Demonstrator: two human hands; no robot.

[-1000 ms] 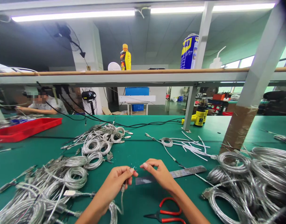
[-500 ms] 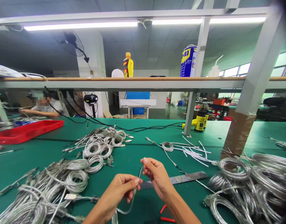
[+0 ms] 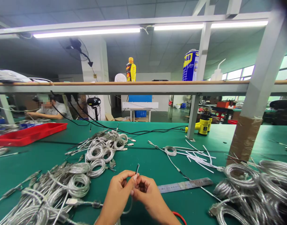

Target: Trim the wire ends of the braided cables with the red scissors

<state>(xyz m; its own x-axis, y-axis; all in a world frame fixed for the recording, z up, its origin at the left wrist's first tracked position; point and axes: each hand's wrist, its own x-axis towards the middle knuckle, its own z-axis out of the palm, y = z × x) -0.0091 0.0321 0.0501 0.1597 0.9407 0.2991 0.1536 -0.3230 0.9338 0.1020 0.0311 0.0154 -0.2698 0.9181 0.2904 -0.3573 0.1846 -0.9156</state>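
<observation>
My left hand (image 3: 118, 190) and my right hand (image 3: 148, 195) meet low in the middle, fingers pinched together on the end of a thin silvery cable (image 3: 137, 169). Its dark tip sticks up above my fingertips. The cable loops down below my left hand toward the pile of coiled cables (image 3: 47, 193) at the left. A steel ruler (image 3: 185, 185) lies flat on the green table (image 3: 145, 159) just right of my right hand. A red scissors handle (image 3: 181, 217) peeks out under my right wrist.
More coiled cables lie at centre left (image 3: 103, 147) and at the right (image 3: 256, 184). White sleeve pieces (image 3: 197, 154) are scattered beyond the ruler. A red tray (image 3: 28, 132) stands far left near a seated person (image 3: 51, 109). A yellow tool (image 3: 203, 125), a taped post (image 3: 245, 137) and a shelf with spray can (image 3: 190, 65) stand behind.
My hands have closed in on each other and now touch around the cable end, which has turned upright. The camera tilted up, so the scissors have nearly left the view.
</observation>
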